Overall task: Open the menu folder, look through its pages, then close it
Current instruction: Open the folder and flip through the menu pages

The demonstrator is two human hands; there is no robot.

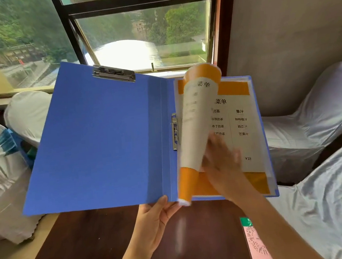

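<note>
Left hand (154,219) grips the open folder (95,137); right hand (222,166) curls a "菜单" page (194,116).

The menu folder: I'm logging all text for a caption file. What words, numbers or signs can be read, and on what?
"菜单": heading on the flat menu page
"果汁": right column header, same page
"¥15": lower right of that page
"菜单", blurred: on the curled page being turned
Drink items beneath the headers: too blurred to vouch for
QR code card on the table: unreadable
</note>
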